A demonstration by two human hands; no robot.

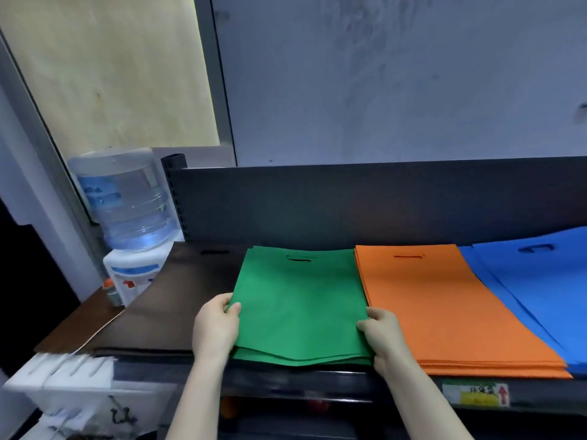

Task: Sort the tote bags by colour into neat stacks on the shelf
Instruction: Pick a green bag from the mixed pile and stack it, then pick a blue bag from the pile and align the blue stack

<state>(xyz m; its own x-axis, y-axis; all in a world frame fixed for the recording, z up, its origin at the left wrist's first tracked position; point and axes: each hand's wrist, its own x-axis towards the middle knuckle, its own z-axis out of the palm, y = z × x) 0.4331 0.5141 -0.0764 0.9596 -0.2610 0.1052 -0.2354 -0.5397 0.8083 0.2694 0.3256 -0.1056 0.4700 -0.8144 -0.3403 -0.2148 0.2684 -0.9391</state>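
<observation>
Centre of frame: stack of flat green non-woven tote bags with die-cut handle slots [298,306], lying on the dark metal shelf [317,381]. Handle slots face the back panel.

Left hand [216,328] grips the stack's left edge near the front corner, thumb on top, fingers curled round the edge. Right hand [384,335] grips the right edge in the same way, thumb on top, just at the seam with the orange stack of the same bags [444,312].

Neighbours: dark brown stack [178,296] to the left, blue stack [540,281] at the right edge of frame, its layers fanned.

Step in hand, as judged: squaring the green stack.

- The front edges of the green layers are splayed and sag slightly at lower centre. They need pulling flush.
- Press both side edges inward evenly, then tap the front edge into line with the shelf lip.
- Keep the right thumb off the orange bags. The two stacks touch, so a sideways shove would skew the orange one.
- Thin fabric slides easily, so move the whole pile, not only the top sheet.

Blue stack likely needs the same treatment afterwards.
</observation>
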